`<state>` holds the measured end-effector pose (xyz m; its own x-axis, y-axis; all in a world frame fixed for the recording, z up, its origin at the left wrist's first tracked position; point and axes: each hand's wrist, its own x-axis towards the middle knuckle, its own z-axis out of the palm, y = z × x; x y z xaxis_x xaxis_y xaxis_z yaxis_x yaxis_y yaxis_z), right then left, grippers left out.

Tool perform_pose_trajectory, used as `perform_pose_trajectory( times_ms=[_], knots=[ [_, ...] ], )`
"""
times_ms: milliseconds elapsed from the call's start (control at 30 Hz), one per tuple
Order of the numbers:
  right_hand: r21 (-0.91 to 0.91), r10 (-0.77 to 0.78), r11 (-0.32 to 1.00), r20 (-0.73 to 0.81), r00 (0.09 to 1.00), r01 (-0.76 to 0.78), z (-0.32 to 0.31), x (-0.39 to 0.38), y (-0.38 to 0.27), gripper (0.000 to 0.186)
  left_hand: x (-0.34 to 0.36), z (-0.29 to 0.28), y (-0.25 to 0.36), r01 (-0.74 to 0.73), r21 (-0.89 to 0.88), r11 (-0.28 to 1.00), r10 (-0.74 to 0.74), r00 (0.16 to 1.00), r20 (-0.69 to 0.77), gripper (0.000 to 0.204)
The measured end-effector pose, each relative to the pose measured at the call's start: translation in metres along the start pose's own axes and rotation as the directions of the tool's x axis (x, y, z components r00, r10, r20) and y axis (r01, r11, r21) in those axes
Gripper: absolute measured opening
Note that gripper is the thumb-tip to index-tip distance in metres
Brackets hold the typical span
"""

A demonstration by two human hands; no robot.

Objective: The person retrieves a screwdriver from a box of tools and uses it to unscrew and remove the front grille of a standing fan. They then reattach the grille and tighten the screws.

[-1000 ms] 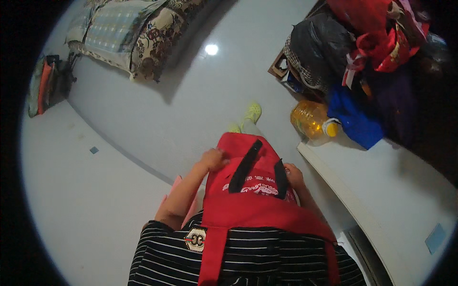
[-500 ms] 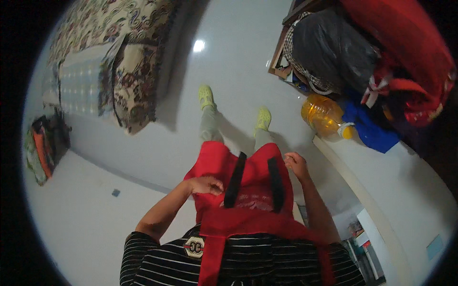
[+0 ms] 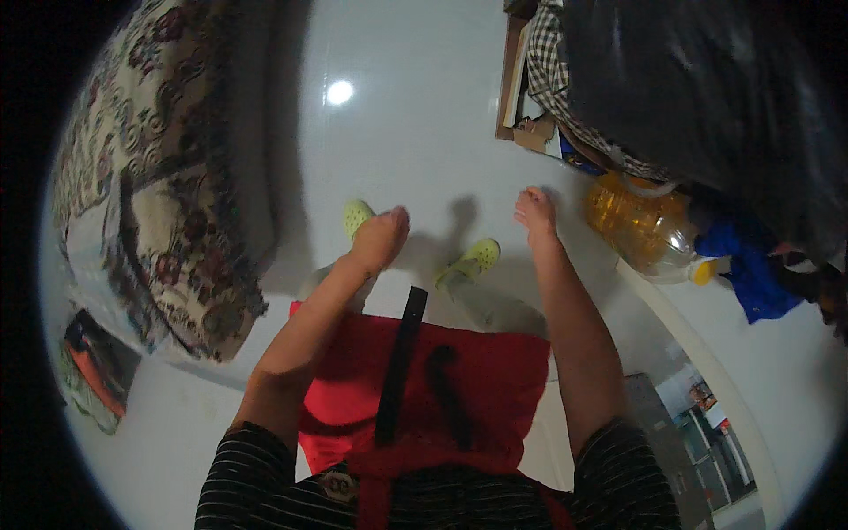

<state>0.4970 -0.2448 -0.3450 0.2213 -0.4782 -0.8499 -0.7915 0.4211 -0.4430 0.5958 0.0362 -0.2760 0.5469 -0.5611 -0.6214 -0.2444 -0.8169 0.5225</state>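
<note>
Both hands are held out in front of me over the pale floor, touching nothing. My left hand is loosely closed, its fingers curled in and slightly blurred, with nothing seen in it; a yellow-green clog on my foot shows just behind it. My right hand is empty, its fingers loosely bent and apart. To its right stands a large clear bottle of yellow liquid with a yellow cap. Below the hands hangs my red apron with two black straps.
A patterned fabric cover drapes over furniture at the left. At the upper right are a big black bag, checked cloth, an open cardboard box and blue cloth. A low ledge runs along the right.
Both hands have moved forward, away from the apron and out over the floor. My feet have shifted in a step. The covered furniture and the black bag now appear nearer.
</note>
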Motion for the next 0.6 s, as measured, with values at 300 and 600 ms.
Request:
perform_pose_trajectory(
  times_ms=[300, 600],
  knots=[
    [0.436, 0.103, 0.897, -0.04, 0.994, -0.076, -0.006, 0.214, -0.004, 0.046, 0.054, 0.069, 0.008, -0.659, 0.466, 0.591, 0.528, 0.752, 0.394, 0.033],
    [0.751, -0.374, 0.652, 0.203, 0.905, 0.102, -0.014, 0.283, 0.017, 0.042, 0.093, 0.038, 0.001, -0.497, 0.647, 0.578, 0.491, 0.845, 0.21, 0.035]
  ],
)
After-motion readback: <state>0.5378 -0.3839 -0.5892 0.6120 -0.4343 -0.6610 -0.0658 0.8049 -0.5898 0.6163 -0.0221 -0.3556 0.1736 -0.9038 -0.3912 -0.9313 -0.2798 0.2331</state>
